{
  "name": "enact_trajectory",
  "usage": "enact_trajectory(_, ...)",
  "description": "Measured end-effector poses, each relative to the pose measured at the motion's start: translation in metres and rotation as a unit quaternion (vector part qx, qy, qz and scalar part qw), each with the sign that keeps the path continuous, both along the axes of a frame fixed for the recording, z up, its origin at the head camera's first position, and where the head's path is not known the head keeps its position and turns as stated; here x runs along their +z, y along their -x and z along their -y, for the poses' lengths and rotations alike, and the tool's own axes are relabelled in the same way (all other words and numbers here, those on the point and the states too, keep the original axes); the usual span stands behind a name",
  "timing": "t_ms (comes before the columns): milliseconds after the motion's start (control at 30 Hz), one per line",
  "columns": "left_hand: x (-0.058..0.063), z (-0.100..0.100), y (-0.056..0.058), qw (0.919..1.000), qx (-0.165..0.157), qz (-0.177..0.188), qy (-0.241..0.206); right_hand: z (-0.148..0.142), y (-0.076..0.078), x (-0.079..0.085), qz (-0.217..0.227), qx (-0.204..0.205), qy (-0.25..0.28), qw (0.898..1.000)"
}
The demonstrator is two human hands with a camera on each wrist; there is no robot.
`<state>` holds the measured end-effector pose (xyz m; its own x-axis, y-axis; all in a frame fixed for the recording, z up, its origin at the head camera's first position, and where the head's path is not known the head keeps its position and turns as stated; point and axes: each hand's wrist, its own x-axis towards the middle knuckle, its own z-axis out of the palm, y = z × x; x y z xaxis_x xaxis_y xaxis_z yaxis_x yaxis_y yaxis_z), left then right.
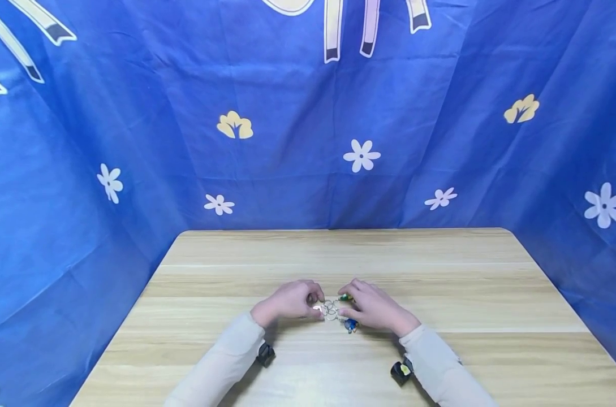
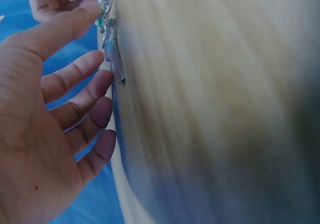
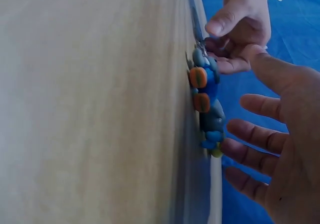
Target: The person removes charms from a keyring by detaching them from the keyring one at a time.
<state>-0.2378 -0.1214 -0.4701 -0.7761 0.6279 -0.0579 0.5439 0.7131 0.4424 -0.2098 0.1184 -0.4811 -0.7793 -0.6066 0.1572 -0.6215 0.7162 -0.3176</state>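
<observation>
Two keychains lie on the table between the hands, their metal rings [image 1: 330, 310] close together. One carries a blue figurine [image 1: 350, 325] with orange feet, the other a smaller green charm [image 1: 345, 297]. My left hand [image 1: 289, 301] is at the left end of the rings, fingers loosely bent and spread beside a flat silvery metal piece [image 2: 117, 64]. From the right, my right hand [image 1: 375, 307] reaches over the charms, its thumb near the rings and its fingers apart. In the right wrist view, its fingertips are right beside the figurine [image 3: 209, 87].
The wood-grain table [image 1: 440, 271] stretches out around both hands. Blue cloth [image 1: 287, 169] with flower prints hangs behind the table and along its sides. A small black camera sits on each wrist, the right one [image 1: 401, 372] near the sleeve.
</observation>
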Motion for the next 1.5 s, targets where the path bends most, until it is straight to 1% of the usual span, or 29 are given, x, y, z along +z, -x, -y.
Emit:
enact_trajectory(133, 0.000, -0.001, -0.002, 0.9997, -0.002, -0.017, 0.019, 0.004, -0.002, -0.002, -0.002, 0.015, -0.005, 1.000)
enact_trajectory(200, 0.000, -0.002, -0.002, 0.9990, -0.005, -0.034, 0.029, 0.005, -0.003, -0.003, -0.001, 0.019, -0.003, 1.000)
enact_trajectory(300, -0.001, -0.006, -0.002, 0.9972, -0.009, -0.056, 0.050, 0.006, -0.002, -0.004, -0.001, 0.017, -0.006, 1.000)
enact_trajectory(433, -0.004, -0.009, -0.002, 0.9960, -0.012, -0.062, 0.063, 0.007, -0.002, -0.005, 0.000, 0.009, -0.017, 1.000)
enact_trajectory(633, -0.006, -0.009, -0.004, 0.9969, -0.008, -0.050, 0.061, 0.011, -0.002, -0.005, 0.009, 0.010, -0.039, 0.999)
enact_trajectory(833, -0.007, -0.006, -0.003, 0.9973, -0.003, -0.050, 0.054, 0.016, -0.002, -0.005, 0.006, 0.008, -0.035, 0.999)
enact_trajectory(1033, -0.007, -0.005, -0.001, 0.9993, 0.010, -0.011, 0.033, 0.019, 0.000, -0.010, -0.003, 0.005, -0.049, 0.999)
enact_trajectory(1267, -0.006, -0.006, 0.001, 0.9992, 0.017, 0.030, 0.020, 0.021, 0.000, -0.010, -0.003, -0.001, -0.050, 0.999)
enact_trajectory(1500, -0.005, -0.006, 0.001, 0.9990, 0.013, 0.041, 0.011, 0.022, -0.003, -0.007, -0.007, -0.006, -0.047, 0.999)
